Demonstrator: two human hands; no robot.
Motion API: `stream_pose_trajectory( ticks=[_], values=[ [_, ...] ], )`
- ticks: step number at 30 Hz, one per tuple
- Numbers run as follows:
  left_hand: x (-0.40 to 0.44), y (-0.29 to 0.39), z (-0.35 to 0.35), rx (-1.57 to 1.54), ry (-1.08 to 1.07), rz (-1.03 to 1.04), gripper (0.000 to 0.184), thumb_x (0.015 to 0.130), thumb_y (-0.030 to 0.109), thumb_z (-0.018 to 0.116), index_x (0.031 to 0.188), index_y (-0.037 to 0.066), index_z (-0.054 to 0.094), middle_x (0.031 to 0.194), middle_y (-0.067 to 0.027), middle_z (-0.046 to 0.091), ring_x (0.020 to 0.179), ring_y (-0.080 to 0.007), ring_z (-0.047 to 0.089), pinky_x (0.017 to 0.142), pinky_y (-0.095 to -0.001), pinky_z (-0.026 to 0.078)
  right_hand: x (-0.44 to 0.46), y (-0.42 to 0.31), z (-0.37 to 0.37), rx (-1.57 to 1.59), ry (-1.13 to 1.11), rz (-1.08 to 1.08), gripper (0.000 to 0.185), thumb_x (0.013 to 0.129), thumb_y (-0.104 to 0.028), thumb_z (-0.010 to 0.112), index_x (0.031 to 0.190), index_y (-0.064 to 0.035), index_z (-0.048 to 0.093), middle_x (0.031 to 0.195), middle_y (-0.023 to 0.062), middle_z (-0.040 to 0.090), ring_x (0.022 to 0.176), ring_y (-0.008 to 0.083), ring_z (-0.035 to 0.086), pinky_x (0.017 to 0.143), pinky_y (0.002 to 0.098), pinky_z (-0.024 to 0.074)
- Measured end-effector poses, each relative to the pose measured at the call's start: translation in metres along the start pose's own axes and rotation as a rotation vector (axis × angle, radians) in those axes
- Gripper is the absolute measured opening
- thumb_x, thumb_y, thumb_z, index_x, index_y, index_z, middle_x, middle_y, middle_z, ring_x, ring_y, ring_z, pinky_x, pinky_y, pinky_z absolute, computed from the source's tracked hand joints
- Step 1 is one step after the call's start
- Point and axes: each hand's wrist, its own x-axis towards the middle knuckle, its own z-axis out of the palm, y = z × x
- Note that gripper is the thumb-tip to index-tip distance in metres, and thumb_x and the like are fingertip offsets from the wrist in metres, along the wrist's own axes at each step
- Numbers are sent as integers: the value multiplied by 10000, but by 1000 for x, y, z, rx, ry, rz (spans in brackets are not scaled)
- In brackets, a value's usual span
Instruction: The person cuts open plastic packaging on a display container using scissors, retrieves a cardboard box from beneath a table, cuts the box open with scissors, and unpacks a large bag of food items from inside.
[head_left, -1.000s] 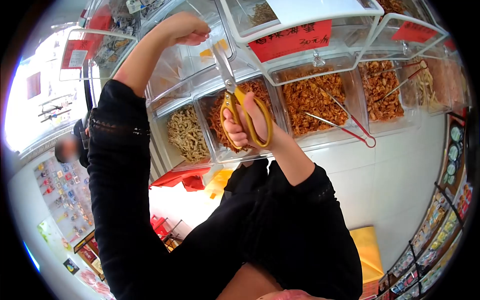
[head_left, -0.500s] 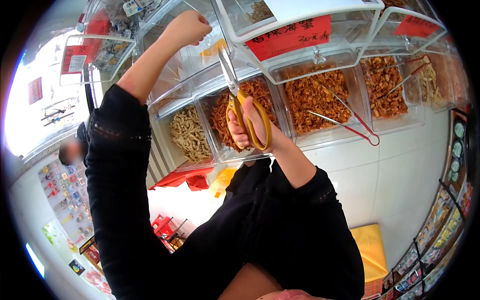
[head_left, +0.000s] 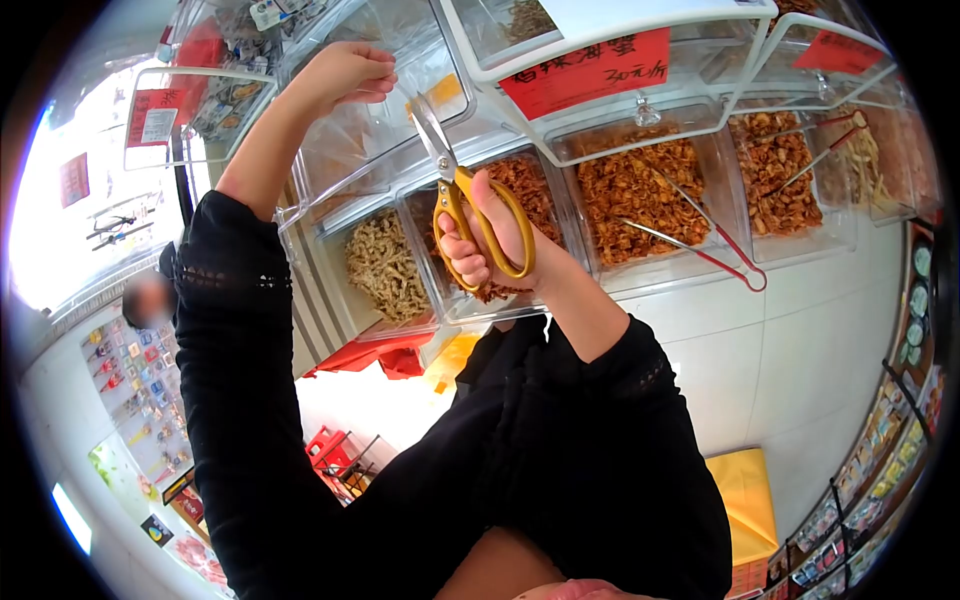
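Observation:
My right hand (head_left: 490, 235) grips a pair of scissors (head_left: 455, 185) with yellow handles, the blades pointing up and left and slightly apart. It is above a clear bin of reddish-brown shredded dried food (head_left: 520, 190). At the upper left, my left hand (head_left: 350, 75) hovers over a clear plastic lid and bin (head_left: 350, 150), its fingers bent together. Whether something thin and transparent is in those fingers, I cannot make out. The scissor tips are a little to the right of and below it. A bin of pale dried strips (head_left: 385, 265) sits below.
More bins of reddish dried food (head_left: 640, 195) run to the right, with red-handled tongs (head_left: 700, 250) lying across one. Raised lids carry red price signs (head_left: 590, 75). Packaged goods on shelves (head_left: 870, 460) line the right side. A person (head_left: 150, 300) is at far left.
My left hand has moved slightly down and left, its fingers less tightly curled. My right hand has shifted left with the scissors, bringing their tips nearer the left hand.

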Motion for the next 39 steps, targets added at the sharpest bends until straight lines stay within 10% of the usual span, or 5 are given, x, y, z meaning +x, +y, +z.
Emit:
stream_pose_trajectory(
  ticks=[39],
  values=[
    [-48,-57,5,-334,183,35,373,772,122,611,1070,-41,457,796,-33,580,681,-72,547,639,-197,466,44,11,13,-171,94,36,532,731,-645,416,795,-118,393,538,-37,329,384,47,287,359,176,252]
  ],
)
